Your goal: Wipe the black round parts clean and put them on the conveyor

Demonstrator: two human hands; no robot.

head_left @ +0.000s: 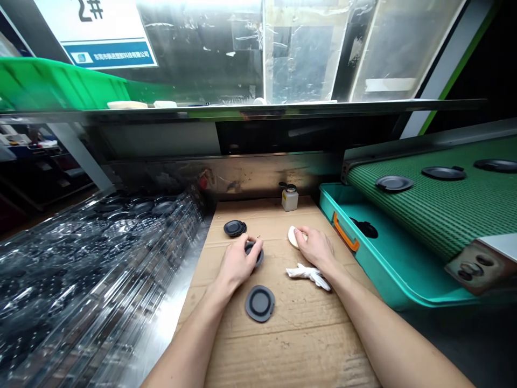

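Note:
My left hand is closed on a round black plastic part, held just over the cardboard sheet. In my right hand is a round white pad, pinched by its edge near the cardboard. A crumpled white cloth lies beside my right wrist. Closer to me rests another black disc, flat, with a raised ring. Beyond my left hand sits a small pile of black parts.
A small white bottle with a metal top stands at the back. On the right, a green conveyor belt carries several black parts above a teal bin with an orange handle. Stacked clear trays fill the left; a metal shelf crosses overhead.

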